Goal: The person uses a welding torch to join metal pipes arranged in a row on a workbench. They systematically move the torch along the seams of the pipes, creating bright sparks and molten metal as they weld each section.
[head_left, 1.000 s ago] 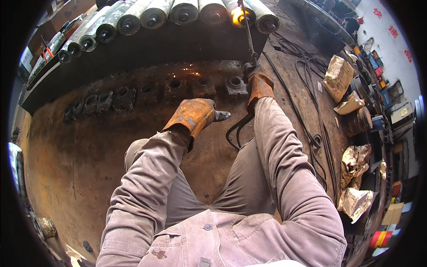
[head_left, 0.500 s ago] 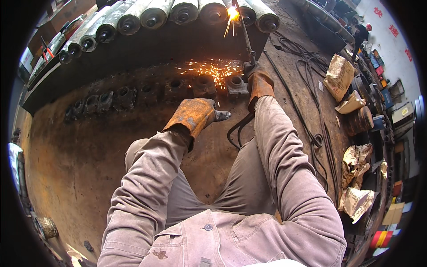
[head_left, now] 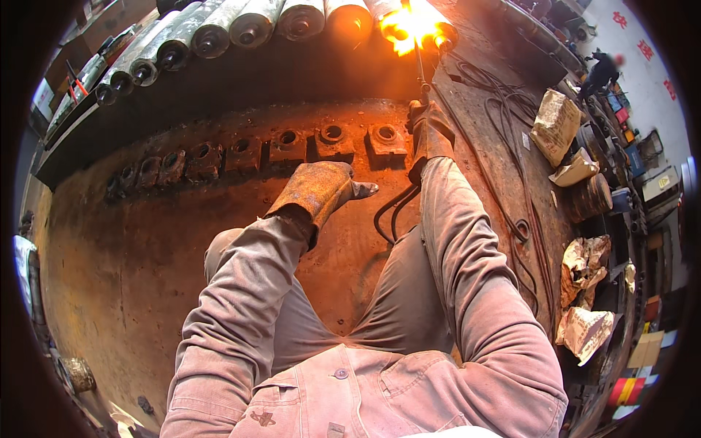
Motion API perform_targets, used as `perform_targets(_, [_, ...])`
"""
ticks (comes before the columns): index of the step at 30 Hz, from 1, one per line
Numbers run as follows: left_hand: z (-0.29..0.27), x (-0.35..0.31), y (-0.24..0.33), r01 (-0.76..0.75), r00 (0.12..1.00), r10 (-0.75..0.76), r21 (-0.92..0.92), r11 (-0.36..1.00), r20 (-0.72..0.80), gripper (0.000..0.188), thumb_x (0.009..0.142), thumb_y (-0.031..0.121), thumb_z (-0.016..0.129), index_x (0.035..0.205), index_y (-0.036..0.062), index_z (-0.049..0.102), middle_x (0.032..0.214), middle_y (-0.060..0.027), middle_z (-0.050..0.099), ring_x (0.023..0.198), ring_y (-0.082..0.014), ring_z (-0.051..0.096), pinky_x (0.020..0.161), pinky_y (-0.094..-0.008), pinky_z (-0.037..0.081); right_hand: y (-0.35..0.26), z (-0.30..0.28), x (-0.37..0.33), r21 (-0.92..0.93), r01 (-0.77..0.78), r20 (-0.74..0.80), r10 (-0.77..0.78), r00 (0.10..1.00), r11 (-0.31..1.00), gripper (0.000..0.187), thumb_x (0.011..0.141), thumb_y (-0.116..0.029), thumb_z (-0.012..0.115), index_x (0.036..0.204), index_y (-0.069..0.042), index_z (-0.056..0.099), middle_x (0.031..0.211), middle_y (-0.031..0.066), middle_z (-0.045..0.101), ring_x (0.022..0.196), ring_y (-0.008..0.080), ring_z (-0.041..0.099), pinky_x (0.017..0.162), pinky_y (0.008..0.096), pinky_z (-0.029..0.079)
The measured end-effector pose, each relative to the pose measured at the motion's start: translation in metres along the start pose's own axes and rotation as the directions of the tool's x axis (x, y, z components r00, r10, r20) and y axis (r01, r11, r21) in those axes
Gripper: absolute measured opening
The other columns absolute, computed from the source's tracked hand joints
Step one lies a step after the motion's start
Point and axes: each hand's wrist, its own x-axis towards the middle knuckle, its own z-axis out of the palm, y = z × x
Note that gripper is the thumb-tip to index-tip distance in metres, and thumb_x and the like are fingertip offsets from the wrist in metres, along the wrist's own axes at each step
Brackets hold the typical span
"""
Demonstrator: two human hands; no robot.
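Observation:
My right hand [head_left: 431,131], in a leather glove, grips a gas torch [head_left: 422,73] whose tip points away from me. A large bright flame [head_left: 415,29] burns at its end, in front of the rightmost rollers, and hides parts of them. My left hand [head_left: 332,191], in a worn orange leather glove, hovers over the steel surface with one grey digit stretched to the right; its other fingers are mostly hidden. Beyond it stands a row of several metal blocks with round holes, the rightmost block [head_left: 387,144] nearest my right hand and another block [head_left: 334,140] beside it.
Several metal rollers [head_left: 301,20] lie side by side along the far edge. Dark hoses [head_left: 504,95] run over the rusty steel plate [head_left: 131,270] on the right. Torn paper bags [head_left: 556,128] and crumpled paper [head_left: 584,332] lie at the right edge. Another person [head_left: 600,73] is far right.
The torch's small flame has grown into a wide orange blaze, and the sparks over the blocks are gone. My right hand has shifted slightly; my left has hardly moved.

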Motion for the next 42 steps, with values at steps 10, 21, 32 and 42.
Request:
perform_targets(10, [0.002,0.007,-0.005,-0.007,1.000,0.007,0.012,1.000,0.002,0.114,0.111,0.100,0.079,0.177,0.0075,0.082,0.175,-0.0248,0.085,0.165,-0.0459,0.078,0.139,-0.0574,0.063,0.009,0.003,0.005,-0.111,0.006,0.077,0.003,0.997,0.994,0.065,0.110,-0.026,0.088,0.172,-0.012,0.078,0.177,0.0257,0.077,0.164,0.0464,0.074,0.135,0.0582,0.061])
perform_targets(21, [0.012,0.014,-0.010,-0.030,0.999,0.033,0.057,0.998,-0.040,0.112,0.109,0.103,0.078,0.175,0.0119,0.084,0.173,-0.0228,0.086,0.164,-0.0441,0.080,0.137,-0.0586,0.064,0.015,0.005,0.003,-0.186,0.016,0.123,0.007,0.992,0.982,0.084,0.102,-0.025,0.095,0.181,-0.013,0.071,0.187,0.0246,0.069,0.175,0.0449,0.064,0.144,0.0537,0.053])
perform_targets(32, [0.007,0.008,-0.005,-0.031,0.997,0.033,0.038,0.999,-0.067,0.107,0.112,0.101,0.073,0.161,0.0078,0.088,0.163,-0.0244,0.089,0.157,-0.0473,0.083,0.132,-0.0626,0.066,0.022,0.001,-0.004,-0.274,0.041,0.158,0.003,0.987,0.961,0.104,0.094,-0.025,0.102,0.190,-0.015,0.064,0.198,0.0235,0.061,0.186,0.0434,0.055,0.153,0.0492,0.046])
perform_targets(42, [0.017,0.003,-0.013,-0.086,0.979,0.093,0.047,0.995,-0.184,0.096,0.117,0.097,0.068,0.139,0.0071,0.096,0.146,-0.0245,0.094,0.146,-0.0472,0.087,0.125,-0.0626,0.068,0.022,-0.005,-0.015,-0.413,0.096,0.216,-0.006,0.976,0.906,0.124,0.084,-0.025,0.109,0.197,-0.017,0.059,0.208,0.0222,0.053,0.196,0.0421,0.046,0.161,0.0452,0.039])
